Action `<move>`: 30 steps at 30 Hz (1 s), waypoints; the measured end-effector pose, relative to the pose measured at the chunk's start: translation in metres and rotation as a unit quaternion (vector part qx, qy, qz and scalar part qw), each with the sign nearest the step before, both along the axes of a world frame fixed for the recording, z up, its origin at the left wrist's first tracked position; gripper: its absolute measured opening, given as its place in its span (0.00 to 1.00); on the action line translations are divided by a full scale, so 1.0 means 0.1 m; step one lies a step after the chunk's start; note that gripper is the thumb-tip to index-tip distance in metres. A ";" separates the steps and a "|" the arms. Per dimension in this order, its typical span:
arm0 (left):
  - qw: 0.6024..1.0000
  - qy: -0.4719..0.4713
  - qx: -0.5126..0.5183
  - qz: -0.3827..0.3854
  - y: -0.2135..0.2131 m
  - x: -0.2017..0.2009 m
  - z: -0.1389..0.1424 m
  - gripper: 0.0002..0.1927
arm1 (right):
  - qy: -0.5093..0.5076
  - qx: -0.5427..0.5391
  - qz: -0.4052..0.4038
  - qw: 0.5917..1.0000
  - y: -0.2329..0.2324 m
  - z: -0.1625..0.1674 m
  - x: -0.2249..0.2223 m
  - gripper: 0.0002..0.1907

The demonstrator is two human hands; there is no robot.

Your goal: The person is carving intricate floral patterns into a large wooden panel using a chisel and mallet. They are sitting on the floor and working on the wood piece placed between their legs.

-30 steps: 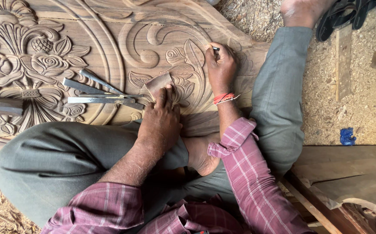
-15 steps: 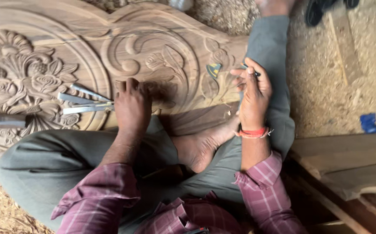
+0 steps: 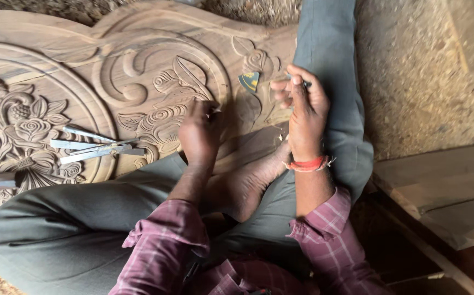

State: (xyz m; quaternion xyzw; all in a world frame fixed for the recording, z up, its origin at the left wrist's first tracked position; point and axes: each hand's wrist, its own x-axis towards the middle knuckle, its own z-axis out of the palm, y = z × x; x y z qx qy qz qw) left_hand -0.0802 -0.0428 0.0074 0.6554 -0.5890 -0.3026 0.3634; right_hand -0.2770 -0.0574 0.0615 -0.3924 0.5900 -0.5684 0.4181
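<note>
The person sat cross-legged on the carved wooden panel (image 3: 138, 71), bare foot (image 3: 248, 186) tucked between both forearms. The right hand (image 3: 302, 114) rested near the panel's right edge, beside the trouser leg (image 3: 329, 65); its fingers (image 3: 288, 90) were pinched narrow around a small dark tool (image 3: 305, 83), probably a pencil or fine chisel, though too little of it showed to say which. Only a short stub showed past the knuckles, pointing up and to the right in the head view, long axis slanting away from the body; the working end was hidden under the hand.

The left hand (image 3: 198, 134) lay palm-down on the scroll carving (image 3: 166, 117), fingers curled loosely. Whether it gripped anything could not be told.

A bundle of metal chisels (image 3: 95, 148) lay loose on the flower relief (image 3: 24, 131), blades running left to right, well apart from both hands. A small blue-and-yellow scrap (image 3: 249, 80) sat just beside the right hand.

Risks, as judged: the tool tip was hidden, so a slip across the grain could scar finished relief. The foot lay near both hands, in line with any slip toward the body. The loose chisels could roll if the panel shifted.
</note>
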 end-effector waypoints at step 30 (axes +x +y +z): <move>0.814 -0.477 -0.166 -0.288 -0.09 0.01 -0.42 0.30 | -0.117 -0.006 -0.027 0.993 0.02 0.02 0.00 0.14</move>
